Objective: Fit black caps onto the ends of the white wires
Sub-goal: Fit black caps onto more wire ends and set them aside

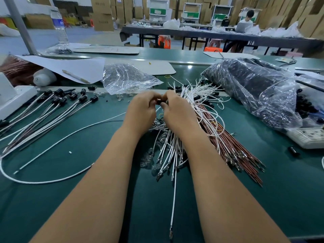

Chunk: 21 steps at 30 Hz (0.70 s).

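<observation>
Your left hand [140, 107] and right hand [177, 109] pinch one black cap [159, 102] together above the white wire bundle [196, 102].

Dark green table mat [280, 190]; thin white wires [201, 95] over reddish-brown wires [236, 151]; glossy black caps [58, 92]; clear plastic bag [254, 88], contents apparently black.

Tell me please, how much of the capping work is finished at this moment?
Done: a batch of capped wires lies on the left. In hand: the left hand and right hand pinch one black cap together between them. Left: a large uncapped wire pile under the right hand and a full bag of caps. Most of the job seems to remain.
</observation>
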Each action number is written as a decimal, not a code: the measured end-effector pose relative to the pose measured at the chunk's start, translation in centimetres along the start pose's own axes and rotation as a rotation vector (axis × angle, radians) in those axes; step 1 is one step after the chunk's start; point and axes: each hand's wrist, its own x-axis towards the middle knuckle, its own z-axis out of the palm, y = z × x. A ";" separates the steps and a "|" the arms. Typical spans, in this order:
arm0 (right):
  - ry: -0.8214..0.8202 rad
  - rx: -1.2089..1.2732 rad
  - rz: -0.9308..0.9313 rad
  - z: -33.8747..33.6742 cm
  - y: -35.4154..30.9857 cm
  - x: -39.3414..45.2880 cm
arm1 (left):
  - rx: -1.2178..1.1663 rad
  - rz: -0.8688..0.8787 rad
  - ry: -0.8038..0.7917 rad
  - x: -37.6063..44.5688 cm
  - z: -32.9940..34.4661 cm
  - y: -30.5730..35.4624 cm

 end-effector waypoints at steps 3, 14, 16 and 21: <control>-0.007 -0.007 0.019 0.0 0.3 0.0 | 0.000 -0.135 0.019 0.0 -0.4 -1.1; 0.054 0.211 0.009 0.5 0.4 0.1 | -0.166 -0.261 0.007 0.1 -1.2 -1.2; 0.078 0.235 0.014 0.4 0.5 0.1 | -0.180 -0.288 0.032 0.1 -1.2 -1.4; 0.152 0.253 -0.015 0.1 0.4 0.2 | -0.201 -0.305 0.030 0.1 -1.3 -1.4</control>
